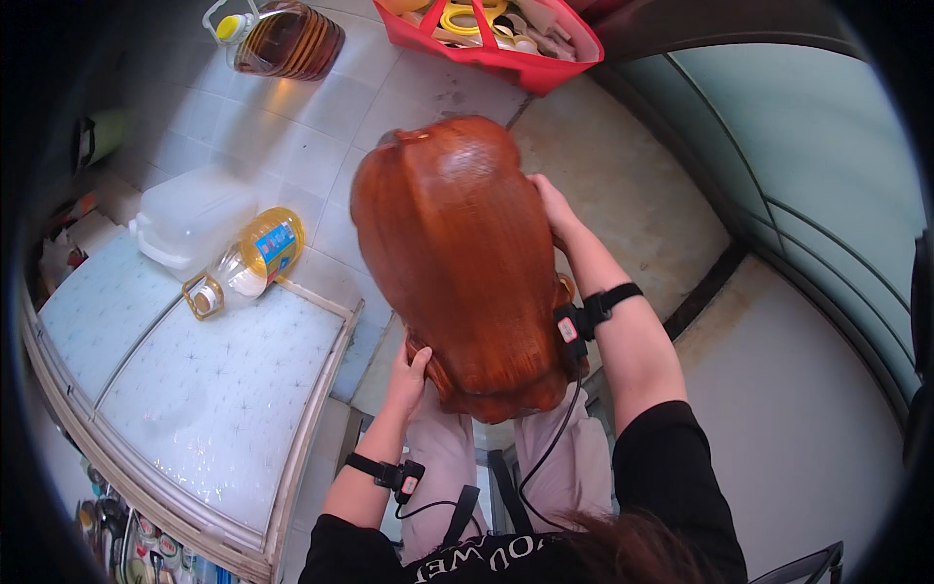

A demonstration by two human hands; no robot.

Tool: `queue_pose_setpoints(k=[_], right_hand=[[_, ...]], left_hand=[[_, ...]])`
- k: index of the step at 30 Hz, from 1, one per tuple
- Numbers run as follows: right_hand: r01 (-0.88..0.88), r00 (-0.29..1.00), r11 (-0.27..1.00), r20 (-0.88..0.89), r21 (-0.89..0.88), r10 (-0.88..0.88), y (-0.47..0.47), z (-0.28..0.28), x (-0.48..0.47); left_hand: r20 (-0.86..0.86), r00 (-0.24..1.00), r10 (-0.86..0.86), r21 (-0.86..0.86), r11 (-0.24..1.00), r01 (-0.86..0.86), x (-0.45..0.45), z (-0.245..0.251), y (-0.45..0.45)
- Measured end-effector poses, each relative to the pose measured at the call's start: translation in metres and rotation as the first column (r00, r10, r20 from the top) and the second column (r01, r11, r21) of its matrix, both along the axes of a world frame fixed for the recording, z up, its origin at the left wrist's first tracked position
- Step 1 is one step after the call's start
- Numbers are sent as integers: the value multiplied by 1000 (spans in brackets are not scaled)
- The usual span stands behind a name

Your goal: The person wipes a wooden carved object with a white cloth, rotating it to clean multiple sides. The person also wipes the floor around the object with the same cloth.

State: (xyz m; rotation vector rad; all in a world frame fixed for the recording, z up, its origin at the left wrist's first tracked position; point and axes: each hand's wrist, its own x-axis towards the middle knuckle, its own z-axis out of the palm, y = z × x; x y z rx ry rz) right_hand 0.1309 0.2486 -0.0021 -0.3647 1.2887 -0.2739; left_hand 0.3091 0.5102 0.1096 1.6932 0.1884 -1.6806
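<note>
A large, glossy reddish-brown carved wooden piece (467, 263), with a rounded top and a narrower lower end, is held up in front of my body. My left hand (413, 376) grips its lower left edge, thumb on the near face. On its upper right side, my right hand (553, 208) holds the edge, most of its fingers hidden behind the wood. The far side of the piece is out of sight. Both forearms wear black strapped devices with cables.
A glass-topped cabinet (219, 387) stands at left, an oil bottle (252, 255) lying by its far edge near a translucent plastic jug (193, 219). Farther off are a bottle of dark liquid (292, 44) and a filled red bag (503, 66). A glass-panelled door (817, 153) curves along the right.
</note>
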Motion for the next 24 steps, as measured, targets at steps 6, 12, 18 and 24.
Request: queue_pose_setpoints(k=[6, 12, 18, 24], right_hand=[[-412, 911, 875, -123, -253, 393, -28, 1, 49], [-552, 830, 820, 0, -151, 558, -51, 15, 64], [-449, 871, 802, -394, -393, 294, -56, 42, -67], [-256, 886, 943, -338, 212, 317, 108, 66, -143]], left_hand=[[-65, 980, 186, -39, 981, -188, -14, -3, 9], [-92, 974, 205, -18, 978, -208, -15, -6, 14], [-337, 908, 248, 344, 931, -126, -19, 6, 5], [-372, 910, 186, 207, 972, -113, -30, 17, -4]])
